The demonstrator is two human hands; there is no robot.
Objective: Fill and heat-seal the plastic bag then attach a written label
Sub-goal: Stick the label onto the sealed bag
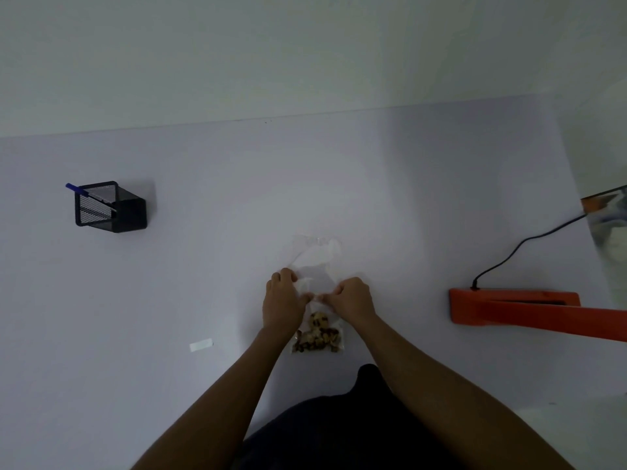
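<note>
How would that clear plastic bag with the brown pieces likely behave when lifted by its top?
Probably floppy: the plastic bag is crumpled where the left hand and right hand pinch it. Likely bottom-heavy, since the brown pieces pool at its near end. The film looks thin, perhaps slippery.

dim, bluish | soft focus | wide-angle bending at edges | faint shadows

bag (314, 262): clear thin plastic, crinkled, a little glossy
pen holder (110, 207): black metal mesh
heat sealer (529, 308): orange, smooth, matt
table (203, 266): smooth, matt
</note>
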